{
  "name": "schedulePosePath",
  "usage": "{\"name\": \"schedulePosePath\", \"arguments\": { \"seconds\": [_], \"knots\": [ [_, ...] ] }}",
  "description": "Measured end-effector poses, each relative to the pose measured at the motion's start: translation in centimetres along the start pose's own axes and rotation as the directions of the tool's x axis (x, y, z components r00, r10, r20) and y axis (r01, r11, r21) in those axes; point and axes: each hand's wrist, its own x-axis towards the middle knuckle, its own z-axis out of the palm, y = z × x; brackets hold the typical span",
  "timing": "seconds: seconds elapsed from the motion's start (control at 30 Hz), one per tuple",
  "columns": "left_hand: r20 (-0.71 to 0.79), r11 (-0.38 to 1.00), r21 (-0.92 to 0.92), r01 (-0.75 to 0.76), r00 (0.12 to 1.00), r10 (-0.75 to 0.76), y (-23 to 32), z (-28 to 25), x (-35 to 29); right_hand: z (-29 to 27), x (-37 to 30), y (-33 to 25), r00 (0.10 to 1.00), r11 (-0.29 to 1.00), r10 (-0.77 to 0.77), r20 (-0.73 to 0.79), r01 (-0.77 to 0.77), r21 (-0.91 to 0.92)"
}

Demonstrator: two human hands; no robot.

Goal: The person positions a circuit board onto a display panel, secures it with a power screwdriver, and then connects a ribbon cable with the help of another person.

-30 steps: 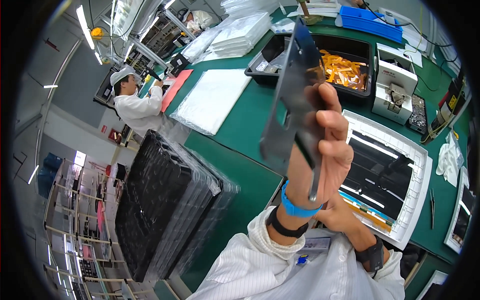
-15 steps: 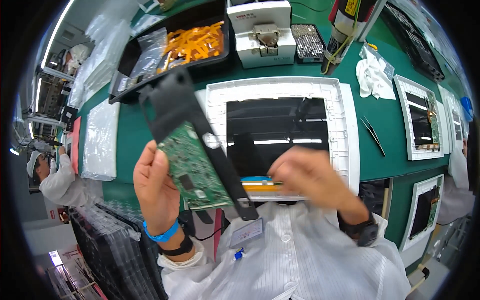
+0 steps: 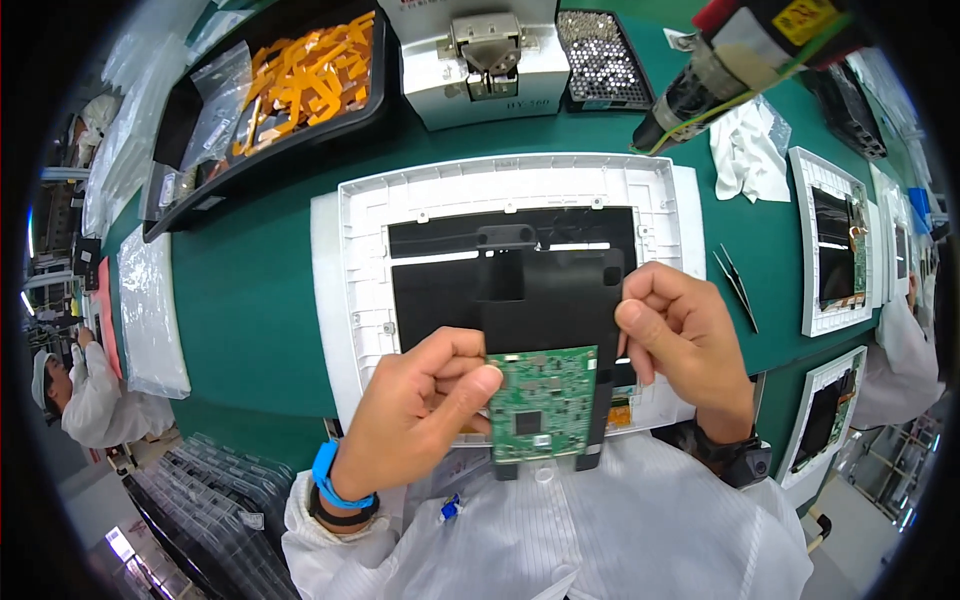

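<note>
In both hands I hold a flat black bracket (image 3: 555, 310) with a green circuit board (image 3: 565, 395) on its lower part. My left hand (image 3: 420, 405) is closed at the left edge, its thumb beside the board's upper corner. On the opposite edge, the fingers and thumb of my right hand (image 3: 690, 345) pinch the black bracket. Beneath lies a white frame (image 3: 365, 250) around a dark display panel (image 3: 435, 295). The bracket covers much of the panel's middle and right; whether they touch I cannot tell.
A black bin (image 3: 300, 150) holds orange flat cables (image 3: 320, 75). Behind the frame stand a white machine (image 3: 430, 80), a tray of small metal parts (image 3: 605, 65) and a hanging power screwdriver (image 3: 690, 95). Tweezers (image 3: 737, 290), a white cloth (image 3: 745, 155) and another framed panel (image 3: 835, 235) lie to the right.
The bracket with its board has swung from tilted at the left to nearly straight over the panel. My right hand has come up from the frame's lower edge and now grips the bracket.
</note>
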Motion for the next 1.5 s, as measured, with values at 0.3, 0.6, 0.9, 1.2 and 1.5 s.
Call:
{"name": "schedulePosePath", "arguments": {
  "seconds": [0.3,0.6,0.9,1.2,1.5],
  "knots": [
    [-0.224,0.877,0.401,-0.263,0.901,0.372,-0.1,-4.8,0.1,-4.4,0.8,0.9,0.956,0.992,-0.068,-0.287,0.034,-0.125],
    [-0.296,0.816,0.02,-0.578,0.776,0.557,0.6,-7.2,-3.1,-4.2,-0.5,1.2,0.929,0.975,-0.19,-0.317,0.142,-0.169],
    [-0.105,0.932,-0.126,-0.339,0.939,0.327,2.1,-1.6,-4.2,6.3,-0.9,-4.0,0.957,0.961,-0.267,-0.112,0.256,-0.107],
    [-0.235,0.503,-0.521,-0.689,0.683,0.692,5.1,-3.2,-6.1,11.8,-0.3,1.9,0.853,0.884,-0.458,0.251,0.467,0.024],
    [-0.575,0.408,-0.158,-0.899,0.419,0.703,6.6,-5.1,-3.5,19.7,-0.8,5.2,0.826,0.934,-0.321,0.464,0.356,0.014]
  ]
}}
